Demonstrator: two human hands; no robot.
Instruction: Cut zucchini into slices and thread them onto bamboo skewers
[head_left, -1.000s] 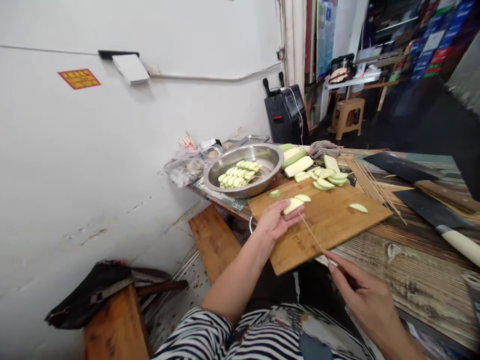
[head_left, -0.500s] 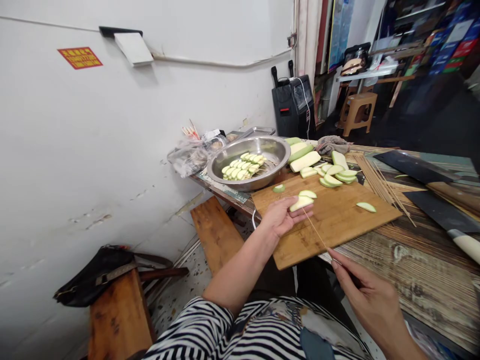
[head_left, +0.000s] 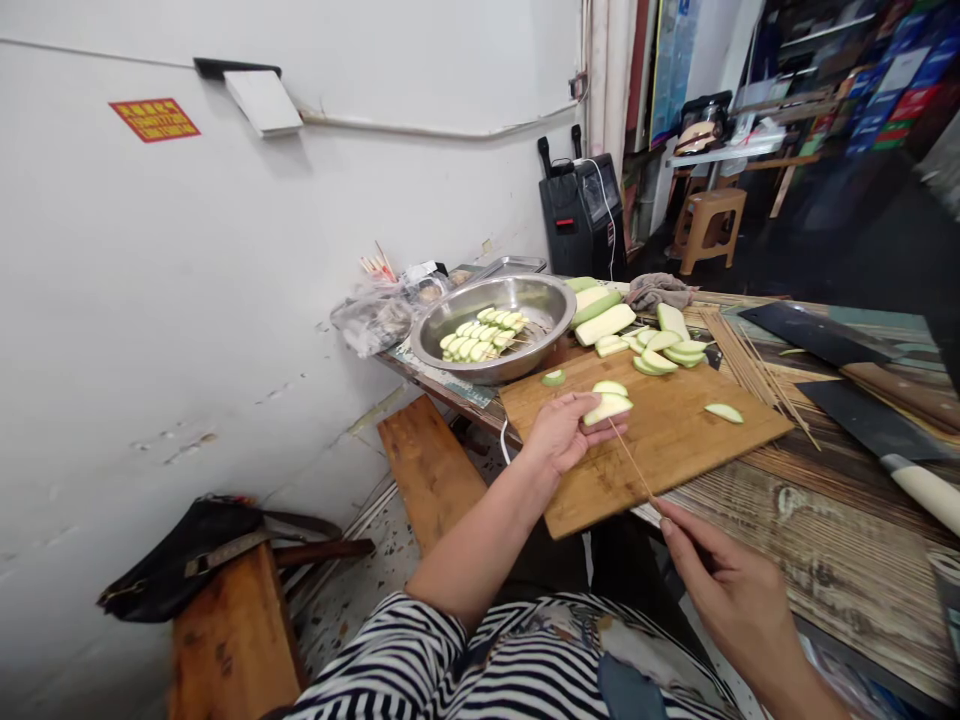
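Observation:
Over the left part of the wooden cutting board (head_left: 675,440), my left hand (head_left: 564,432) holds a pale green-edged squash slice (head_left: 609,408). My right hand (head_left: 724,570), at the board's near edge, pinches the lower end of a thin wooden skewer (head_left: 634,464). The skewer's far tip meets the near edge of the slice; how deep it goes in cannot be made out. Another slice (head_left: 610,387) shows just behind the held one. A single slice (head_left: 724,412) lies at the board's right, and several cut slices (head_left: 660,360) are heaped at its back edge.
Behind my left hand stands a metal bowl (head_left: 491,368) with several skewered slices. Larger squash pieces (head_left: 604,325) and a cloth (head_left: 660,290) are at the back. Loose skewers (head_left: 742,365) and two cleavers (head_left: 862,415) lie right. Wooden benches (head_left: 431,465) stand at the left.
The view has shifted slightly. The slice in my left hand is tilted a little differently, and both hands keep their holds.

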